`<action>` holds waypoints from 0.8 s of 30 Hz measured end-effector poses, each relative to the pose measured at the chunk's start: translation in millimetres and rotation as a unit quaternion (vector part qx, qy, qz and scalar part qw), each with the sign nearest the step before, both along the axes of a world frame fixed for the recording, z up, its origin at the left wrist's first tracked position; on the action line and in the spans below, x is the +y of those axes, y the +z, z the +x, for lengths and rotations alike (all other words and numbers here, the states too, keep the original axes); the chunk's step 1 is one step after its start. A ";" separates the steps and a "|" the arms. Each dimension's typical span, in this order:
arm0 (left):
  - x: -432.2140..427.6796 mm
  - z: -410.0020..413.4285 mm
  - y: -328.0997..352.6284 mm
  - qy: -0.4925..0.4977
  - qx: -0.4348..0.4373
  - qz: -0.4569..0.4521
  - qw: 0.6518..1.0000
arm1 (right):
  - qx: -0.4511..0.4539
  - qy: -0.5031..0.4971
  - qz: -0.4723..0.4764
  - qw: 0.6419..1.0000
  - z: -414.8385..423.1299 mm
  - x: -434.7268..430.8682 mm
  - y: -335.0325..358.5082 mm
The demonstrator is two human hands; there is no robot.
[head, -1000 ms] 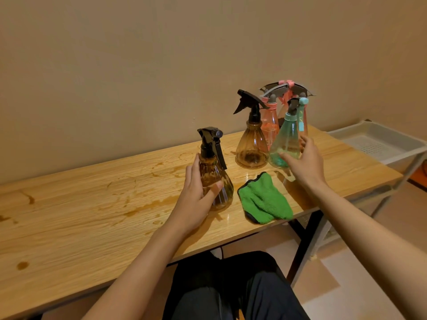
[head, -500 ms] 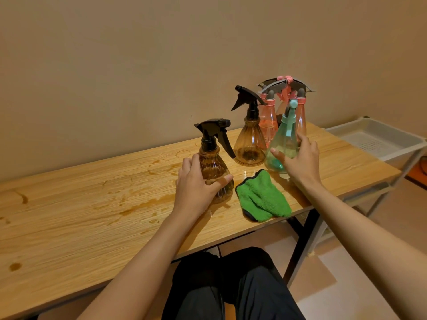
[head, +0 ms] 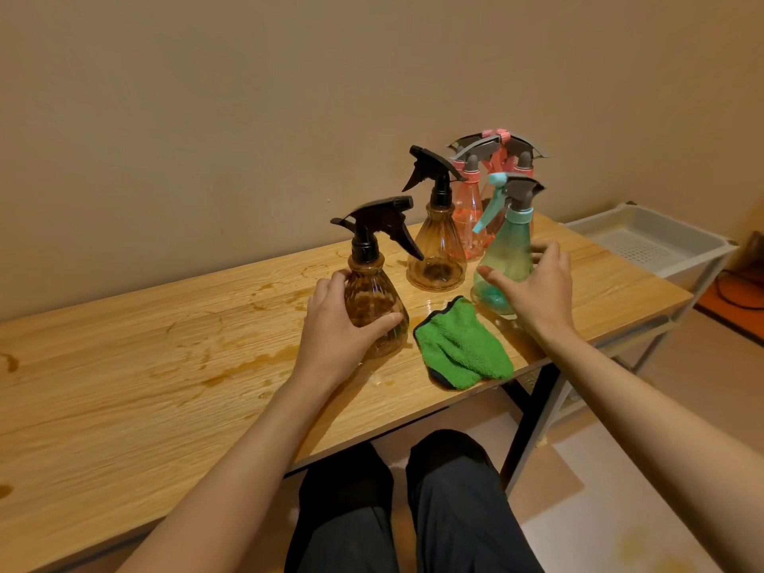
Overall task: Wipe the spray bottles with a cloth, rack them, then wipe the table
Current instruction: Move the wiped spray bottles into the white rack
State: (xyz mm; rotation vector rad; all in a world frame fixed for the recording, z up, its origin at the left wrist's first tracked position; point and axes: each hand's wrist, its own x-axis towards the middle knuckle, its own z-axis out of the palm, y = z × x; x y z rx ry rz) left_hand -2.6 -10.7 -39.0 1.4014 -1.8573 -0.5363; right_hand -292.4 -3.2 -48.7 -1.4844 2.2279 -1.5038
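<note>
An amber spray bottle (head: 372,299) with a black trigger head stands on the wooden table (head: 124,386), and my left hand (head: 335,324) grips its body. A pale green spray bottle (head: 506,250) with a grey head stands to the right, blurred, with my right hand (head: 537,291) curled around its lower right side. Between the two hands a folded green cloth (head: 463,345) lies near the table's front edge. Behind stand a second amber bottle (head: 434,258) and pink bottles (head: 469,217) close together.
Brown wet streaks (head: 248,366) mark the table top left of my left hand. A grey plastic rack tray (head: 653,241) stands beyond the table's right end. The wall runs along the table's far edge. My legs show under the front edge.
Both bottles have turned under my hands: the amber bottle's black head has swung round, and the green bottle's trigger now faces left. The cloth has stayed in place.
</note>
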 end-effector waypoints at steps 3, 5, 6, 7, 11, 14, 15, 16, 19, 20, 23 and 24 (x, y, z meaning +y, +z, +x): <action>4.0 -15.9 1.3 0.103 -0.072 0.002 0.992 | -0.040 0.037 -0.008 0.998 0.2 8.6 2.7; 5.7 -21.7 2.4 0.127 -0.097 0.012 0.987 | -0.040 0.073 -0.001 0.997 -2.2 15.3 1.6; 4.6 -21.0 1.8 0.114 -0.094 0.016 0.989 | -0.033 0.081 0.005 0.996 -3.9 18.1 1.2; 3.4 -18.1 1.6 0.087 -0.075 0.021 0.993 | -0.022 0.084 0.006 0.996 -5.3 20.2 1.6; -1.2 8.1 2.7 -0.023 0.003 0.042 0.999 | 0.018 0.063 0.003 0.998 -9.0 21.4 -1.1; 2.6 12.5 2.1 -0.002 0.022 0.002 1.000 | 0.014 0.074 0.013 0.997 -5.8 20.9 -0.3; 4.8 9.4 1.2 0.018 0.022 -0.008 1.000 | 0.009 0.086 0.012 0.996 -5.1 21.6 0.3; 5.4 6.2 -0.5 0.037 0.016 -0.015 0.999 | 0.006 0.100 0.009 0.995 -6.0 21.2 -0.4; 1.5 4.7 1.4 -0.006 0.019 0.016 1.000 | -0.016 0.155 0.009 0.988 -15.1 17.7 -3.1; -2.1 9.4 3.6 -0.056 0.035 0.045 0.997 | -0.022 0.168 0.010 0.986 -19.3 16.0 -4.4; -17.5 29.4 10.3 -0.192 0.025 0.130 0.972 | 0.001 0.174 0.014 0.985 -29.6 11.7 -5.7; -24.9 35.4 11.6 -0.212 0.007 0.140 0.967 | 0.013 0.178 0.020 0.984 -31.6 10.7 -4.3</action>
